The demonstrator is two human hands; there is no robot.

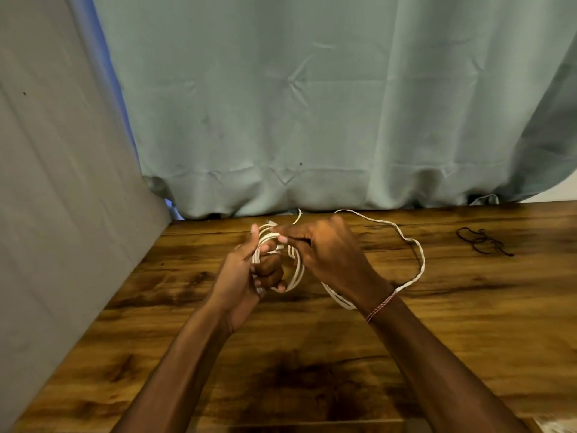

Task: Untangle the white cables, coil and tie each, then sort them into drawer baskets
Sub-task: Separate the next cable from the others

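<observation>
White cable (299, 271): partly coiled, held just above the wooden table (312, 354), near its far edge. Coil is gripped by the left hand (249, 273), fingers curled round the loops. One strand at the coil's top is pinched by the right hand (324, 254) between thumb and forefinger. The uncoiled remainder is laid in a wide loop on the table to the right. Thin black ties (480, 240) are seen farther right, well apart. A green curtain (312, 104) is hung behind.

Between the left hand (249, 270) and right hand (327, 254), the cable (298, 273) sits above the bench (312, 354), its slack looping right. Ties (480, 242) lie farther right; a curtain (312, 104) hangs behind.
</observation>
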